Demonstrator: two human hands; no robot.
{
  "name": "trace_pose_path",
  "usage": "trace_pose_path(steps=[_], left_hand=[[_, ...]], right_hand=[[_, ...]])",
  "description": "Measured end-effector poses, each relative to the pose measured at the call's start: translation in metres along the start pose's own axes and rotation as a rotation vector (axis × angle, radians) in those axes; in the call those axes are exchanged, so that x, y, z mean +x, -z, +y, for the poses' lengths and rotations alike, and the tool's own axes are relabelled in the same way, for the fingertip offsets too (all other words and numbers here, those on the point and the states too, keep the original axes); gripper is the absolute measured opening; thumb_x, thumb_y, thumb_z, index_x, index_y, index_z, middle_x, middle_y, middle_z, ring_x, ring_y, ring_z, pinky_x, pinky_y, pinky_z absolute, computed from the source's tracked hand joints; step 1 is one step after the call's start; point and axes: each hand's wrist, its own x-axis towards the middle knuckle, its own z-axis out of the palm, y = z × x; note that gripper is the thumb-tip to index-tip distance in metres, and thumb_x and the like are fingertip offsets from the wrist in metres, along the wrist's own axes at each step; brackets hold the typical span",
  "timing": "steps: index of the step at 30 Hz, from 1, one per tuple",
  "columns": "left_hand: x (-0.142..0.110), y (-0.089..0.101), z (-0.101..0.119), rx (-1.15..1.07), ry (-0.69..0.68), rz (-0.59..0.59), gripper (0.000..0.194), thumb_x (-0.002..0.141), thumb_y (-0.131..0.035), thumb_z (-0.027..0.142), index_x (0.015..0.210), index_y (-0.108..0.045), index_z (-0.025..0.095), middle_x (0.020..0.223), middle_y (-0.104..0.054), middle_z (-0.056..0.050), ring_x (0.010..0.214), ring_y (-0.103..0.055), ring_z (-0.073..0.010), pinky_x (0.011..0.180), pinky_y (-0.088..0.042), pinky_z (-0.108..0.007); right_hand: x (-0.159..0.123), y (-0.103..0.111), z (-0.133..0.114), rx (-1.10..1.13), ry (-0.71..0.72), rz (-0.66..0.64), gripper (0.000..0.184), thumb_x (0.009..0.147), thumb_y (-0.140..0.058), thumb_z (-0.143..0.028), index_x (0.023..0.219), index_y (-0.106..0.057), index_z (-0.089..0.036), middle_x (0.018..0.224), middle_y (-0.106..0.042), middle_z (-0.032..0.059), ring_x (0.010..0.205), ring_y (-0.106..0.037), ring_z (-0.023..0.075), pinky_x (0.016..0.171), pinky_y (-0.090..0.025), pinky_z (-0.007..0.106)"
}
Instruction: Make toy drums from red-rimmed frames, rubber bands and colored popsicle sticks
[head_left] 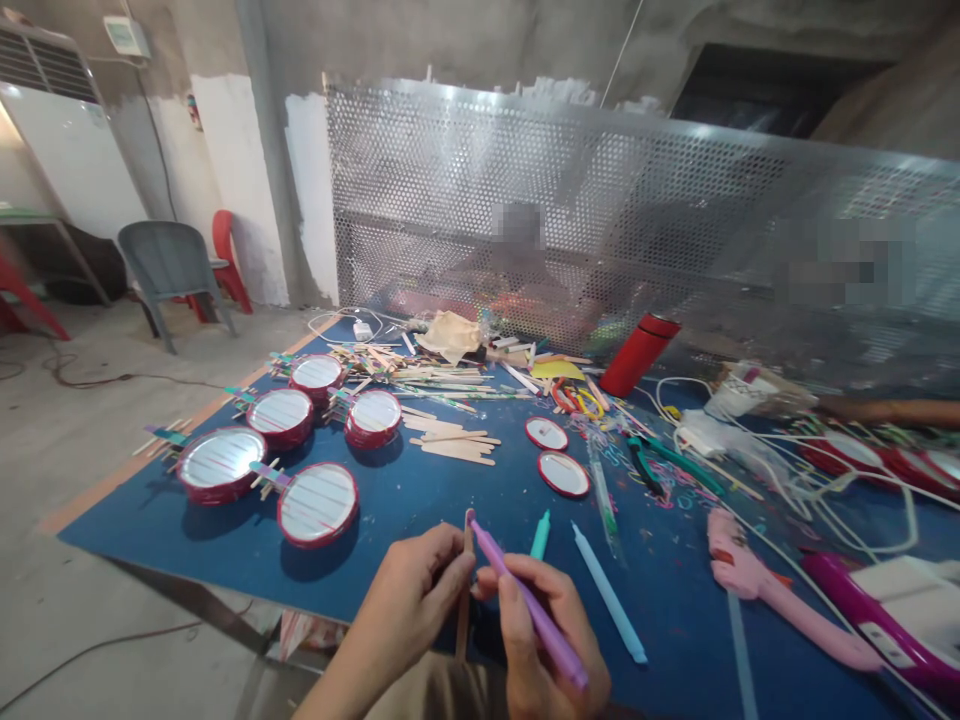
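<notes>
Purple marker [529, 606] is pinched between thumb and fingers of the right hand [525, 660], its tip at the far end of a wooden stick [464, 615]. The left hand [409, 592] pinches this stick near that end, by the near edge of the blue table [442, 492]. I judge the step is colouring the stick's end; next stroke would call for steady stick. I can read no brand or label

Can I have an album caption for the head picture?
A purple marker in the right hand meets a craft stick in the left hand.
</notes>
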Motion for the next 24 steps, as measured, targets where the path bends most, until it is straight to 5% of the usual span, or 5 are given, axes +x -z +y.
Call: trace_pose_path(steps=[4,7,12,18,24], left_hand=[[0.001,0.000,-0.002,-0.042,0.021,0.011,0.029,0.093,-0.046,0.037,0.071,-0.052,0.020,0.060,-0.050,0.005,0.055,-0.047,-0.0115,0.053,-0.035,-0.020],[0.003,-0.001,-0.005,-0.182,0.122,-0.048,0.031,0.093,-0.044,0.047,0.074,-0.047,0.022,0.057,-0.057,0.006,0.042,-0.050,-0.0107,0.041,-0.034,-0.019],[0.006,-0.003,-0.009,-0.327,0.171,-0.073,0.031,0.092,-0.044,0.054,0.089,-0.047,0.024,0.065,-0.067,0.004,0.038,-0.057,-0.0120,0.039,-0.041,-0.020],[0.008,0.000,-0.013,-0.304,0.089,-0.151,0.021,0.093,-0.047,0.041,0.100,-0.049,0.021,0.074,-0.067,0.002,0.048,-0.063,-0.0132,0.048,-0.048,-0.022],[0.005,0.001,-0.010,-0.185,0.113,-0.188,0.026,0.094,-0.044,0.037,0.075,-0.050,0.020,0.066,-0.067,0.001,0.045,-0.061,-0.0116,0.046,-0.043,-0.019]], right_hand=[[0.001,0.000,-0.001,0.029,0.083,-0.006,0.015,0.087,-0.059,-0.032,0.083,-0.067,-0.020,0.067,-0.069,-0.0001,0.054,-0.064,0.0134,0.055,-0.051,0.023],[0.013,0.013,0.001,-0.055,0.289,0.045,0.008,0.089,-0.060,-0.023,0.090,-0.067,-0.021,0.073,-0.069,-0.0002,0.061,-0.066,0.0136,0.061,-0.052,0.024],[0.056,0.064,0.019,-0.637,0.687,0.009,0.020,0.093,-0.053,-0.016,0.109,-0.064,-0.014,0.096,-0.070,0.0102,0.088,-0.065,0.0226,0.080,-0.049,0.037],[0.075,0.104,0.047,-1.244,0.584,-0.034,0.044,0.092,-0.028,-0.008,0.115,-0.066,-0.009,0.096,-0.072,0.0150,0.085,-0.064,0.0297,0.068,-0.047,0.040],[0.068,0.086,0.044,-1.448,0.544,-0.046,0.028,0.092,-0.046,-0.024,0.100,-0.072,-0.016,0.097,-0.070,0.0130,0.081,-0.061,0.0316,0.064,-0.040,0.039]])
